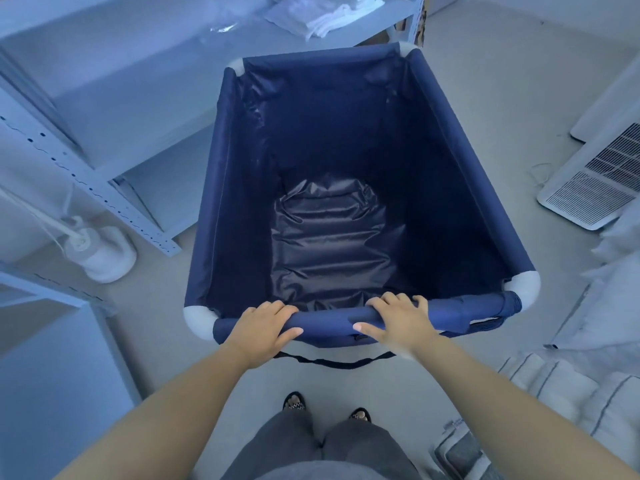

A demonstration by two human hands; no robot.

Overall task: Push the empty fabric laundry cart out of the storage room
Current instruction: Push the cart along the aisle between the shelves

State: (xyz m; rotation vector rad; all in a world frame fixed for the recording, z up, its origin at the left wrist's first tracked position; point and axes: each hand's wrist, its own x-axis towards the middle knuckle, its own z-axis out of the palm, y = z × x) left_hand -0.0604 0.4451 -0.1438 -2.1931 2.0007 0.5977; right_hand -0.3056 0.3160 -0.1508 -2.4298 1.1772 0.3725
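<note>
Head view: a navy fabric laundry cart [346, 188] is seen from above, standing on the pale floor [485, 109] directly ahead of the person.
Cart interior: only the wrinkled dark lining of the bottom is seen; nothing lies inside.
Left hand [265, 329]: closed over the near top rail [329, 320], fingers curled to the inside, thumb laid along the outer face.
Right hand [398, 318]: clamped on the same rail, a little apart from the left, thumb pointed inward along the fabric.
Corner caps: white rounded caps are seen at all four top corners; the near right one [524, 284] is the plainest.
Strap: a dark strap [332, 362] hangs in a loop below the near rail.
Left side: a pale metal shelving unit [104, 109] stands just beside the cart's left wall; folded white towels [311, 19] lie on its upper shelf.
Left floor: a white rounded container [104, 254] sits near the shelf upright.
Right side: a white slatted appliance [595, 181] lies near the cart's right wall.
Near right: stacked white linens [561, 386] are piled close to the right arm.
Ahead: bare floor is seen past the far right corner.
</note>
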